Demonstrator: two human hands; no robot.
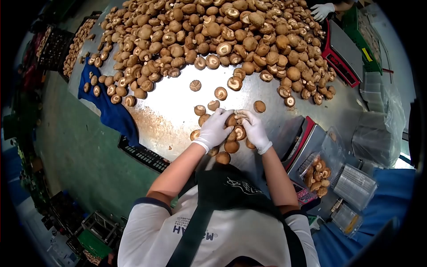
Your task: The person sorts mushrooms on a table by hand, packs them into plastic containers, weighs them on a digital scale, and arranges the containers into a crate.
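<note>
My left hand (215, 128), in a white glove, curls around a brown shiitake mushroom (231, 120) low over the metal table (167, 115). From the other side my right hand (252, 127), also gloved, bends its fingers in against the same mushroom. Their fingertips nearly meet at its far edge, and part of the cap is hidden. Just below the fingers sits a mushroom with its pale underside showing (240, 132). Several more lie around my wrists, among them a round cap (223, 157) close to my apron.
A large heap of shiitake (195, 33) covers the table's far side. To the right are a scale (307, 142), a clear tray of mushrooms (318, 175) and stacked empty trays (355, 186). Another red scale (340, 53) stands beyond, near a co-worker's gloved hand (322, 11). Blue cloth (111, 113) drapes the left edge.
</note>
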